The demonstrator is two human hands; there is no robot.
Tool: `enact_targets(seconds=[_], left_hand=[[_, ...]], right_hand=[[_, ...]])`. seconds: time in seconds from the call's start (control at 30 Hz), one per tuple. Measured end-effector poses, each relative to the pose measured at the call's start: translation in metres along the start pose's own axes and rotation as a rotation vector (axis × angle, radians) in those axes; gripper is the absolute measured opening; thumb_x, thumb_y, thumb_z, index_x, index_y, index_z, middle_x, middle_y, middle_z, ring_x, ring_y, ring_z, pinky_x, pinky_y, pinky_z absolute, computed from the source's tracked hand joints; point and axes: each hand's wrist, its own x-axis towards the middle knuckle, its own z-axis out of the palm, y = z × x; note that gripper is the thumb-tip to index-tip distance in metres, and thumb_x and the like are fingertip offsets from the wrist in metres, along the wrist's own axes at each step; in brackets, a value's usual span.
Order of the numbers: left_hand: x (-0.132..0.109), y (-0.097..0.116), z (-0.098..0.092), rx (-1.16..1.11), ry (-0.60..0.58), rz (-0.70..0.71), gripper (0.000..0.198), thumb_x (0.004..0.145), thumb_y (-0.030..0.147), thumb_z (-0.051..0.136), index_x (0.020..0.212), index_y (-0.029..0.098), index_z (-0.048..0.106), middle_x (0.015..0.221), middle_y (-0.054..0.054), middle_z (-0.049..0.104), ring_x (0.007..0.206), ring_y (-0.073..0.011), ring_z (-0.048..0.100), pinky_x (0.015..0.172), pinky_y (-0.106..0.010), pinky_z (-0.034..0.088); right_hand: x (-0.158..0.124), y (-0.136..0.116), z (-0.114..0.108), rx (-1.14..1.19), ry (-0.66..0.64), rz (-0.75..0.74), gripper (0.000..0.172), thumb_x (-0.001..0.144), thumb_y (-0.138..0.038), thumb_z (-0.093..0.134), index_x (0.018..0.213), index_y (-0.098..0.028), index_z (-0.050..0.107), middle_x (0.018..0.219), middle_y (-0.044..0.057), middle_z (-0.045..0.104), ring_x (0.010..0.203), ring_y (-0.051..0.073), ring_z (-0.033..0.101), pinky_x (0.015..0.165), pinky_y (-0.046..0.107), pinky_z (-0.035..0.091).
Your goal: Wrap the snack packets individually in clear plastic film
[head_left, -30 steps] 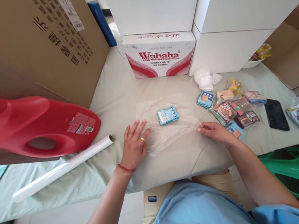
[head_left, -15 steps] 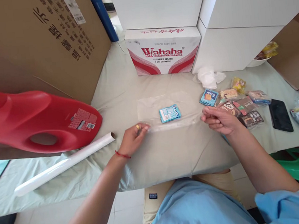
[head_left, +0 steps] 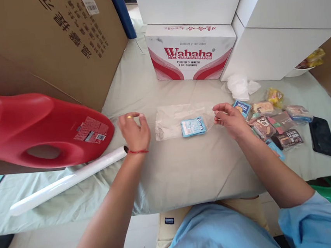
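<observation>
A sheet of clear plastic film lies on the cloth between my hands, its left end crumpled. On the film sits a small stack of light-blue snack packets. My right hand pinches the film's right end between thumb and fingers. To the left, my left hand hovers off the film near the red bottle, its fingers bent and thumb apart, holding nothing that I can see. A ring and a red cord bracelet are on that side.
A large red bottle, a white roll of film and a cardboard box stand at left. The Wahaha carton is behind. Several snack packets, white crumpled plastic and a phone lie at right.
My left hand has let go of the film and moved left and up. My right hand has shifted left, and the film's right part is gathered closer to the packets.
</observation>
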Motion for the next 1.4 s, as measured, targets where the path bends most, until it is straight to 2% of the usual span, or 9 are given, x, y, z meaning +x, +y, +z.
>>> enact_targets(seconds=[0.13, 0.3, 0.47, 0.57, 0.7, 0.87, 1.1, 1.27, 1.4], left_hand=[[-0.033, 0.030, -0.022, -0.011, 0.092, 0.229, 0.025, 0.103, 0.028, 0.048, 0.111, 0.018, 0.068, 0.114, -0.013, 0.066, 0.117, -0.0286, 0.059, 0.106, -0.050, 0.045], [-0.067, 0.075, 0.005, -0.014, -0.364, 0.518, 0.041, 0.097, 0.014, 0.045, 0.125, 0.026, 0.072, 0.121, -0.009, 0.075, 0.114, -0.0265, 0.064, 0.093, -0.045, 0.045], [-0.073, 0.077, 0.045, 0.065, -0.562, 0.458, 0.044, 0.101, 0.014, 0.041, 0.131, 0.025, 0.070, 0.132, -0.009, 0.075, 0.114, -0.0286, 0.063, 0.088, -0.047, 0.043], [-0.075, 0.071, 0.052, 0.078, -0.546, 0.490, 0.044, 0.103, 0.017, 0.040, 0.135, 0.027, 0.069, 0.133, -0.010, 0.074, 0.116, -0.0296, 0.061, 0.090, -0.048, 0.042], [-0.078, 0.069, 0.053, 0.098, -0.522, 0.549, 0.051, 0.103, 0.014, 0.038, 0.145, 0.030, 0.063, 0.136, -0.010, 0.071, 0.116, -0.0288, 0.058, 0.089, -0.045, 0.042], [-0.076, 0.072, 0.054, 0.130, -0.570, 0.578, 0.053, 0.104, 0.015, 0.037, 0.148, 0.033, 0.060, 0.136, -0.010, 0.068, 0.114, -0.0290, 0.055, 0.088, -0.045, 0.041], [-0.078, 0.078, 0.052, 0.140, -0.526, 0.521, 0.051, 0.104, 0.017, 0.037, 0.144, 0.035, 0.064, 0.106, -0.012, 0.064, 0.103, -0.0296, 0.053, 0.084, -0.045, 0.040], [-0.081, 0.071, 0.052, 0.097, -0.595, 0.558, 0.047, 0.110, 0.029, 0.029, 0.126, 0.026, 0.073, 0.101, -0.011, 0.063, 0.102, -0.0283, 0.055, 0.090, -0.044, 0.043], [-0.083, 0.060, 0.044, 0.086, -0.608, 0.614, 0.044, 0.107, 0.019, 0.033, 0.132, 0.026, 0.070, 0.111, -0.012, 0.064, 0.116, -0.0271, 0.057, 0.114, -0.052, 0.037]], right_hand=[[0.000, 0.000, 0.026, -0.568, -0.277, -0.373, 0.021, 0.095, -0.026, 0.059, 0.108, -0.022, 0.075, 0.108, 0.008, 0.071, 0.100, 0.022, 0.063, 0.093, 0.039, 0.052], [0.008, 0.001, 0.046, -0.991, -0.472, -0.495, 0.026, 0.097, -0.018, 0.056, 0.110, -0.018, 0.078, 0.121, 0.013, 0.072, 0.109, 0.026, 0.061, 0.102, 0.041, 0.045], [0.030, -0.019, 0.040, -1.106, -0.424, -0.412, 0.031, 0.102, -0.019, 0.049, 0.112, -0.018, 0.078, 0.113, 0.011, 0.077, 0.105, 0.025, 0.067, 0.093, 0.035, 0.047], [0.059, -0.025, 0.046, -1.219, -0.258, -0.429, 0.036, 0.101, -0.022, 0.052, 0.131, -0.014, 0.071, 0.123, 0.015, 0.074, 0.113, 0.030, 0.063, 0.097, 0.039, 0.047], [0.097, -0.025, 0.062, -1.325, -0.327, -0.319, 0.054, 0.089, -0.030, 0.075, 0.137, -0.008, 0.066, 0.124, 0.020, 0.072, 0.113, 0.032, 0.061, 0.098, 0.040, 0.045], [0.114, -0.034, 0.064, -1.191, -0.534, -0.130, 0.019, 0.087, -0.019, 0.072, 0.103, -0.012, 0.077, 0.089, 0.006, 0.072, 0.080, 0.018, 0.062, 0.076, 0.028, 0.043], [0.053, -0.049, 0.048, -1.208, -0.550, -0.527, 0.013, 0.094, -0.017, 0.058, 0.097, -0.015, 0.071, 0.107, 0.010, 0.065, 0.083, 0.018, 0.058, 0.072, 0.027, 0.038], [-0.002, -0.019, 0.043, -1.333, -0.550, -0.499, 0.019, 0.102, -0.017, 0.046, 0.103, -0.018, 0.065, 0.105, 0.010, 0.065, 0.077, 0.019, 0.056, 0.066, 0.029, 0.033], [-0.014, 0.007, 0.044, -1.200, -0.496, -0.500, 0.019, 0.103, -0.016, 0.044, 0.108, -0.018, 0.062, 0.106, 0.010, 0.065, 0.087, 0.020, 0.060, 0.072, 0.028, 0.037]])
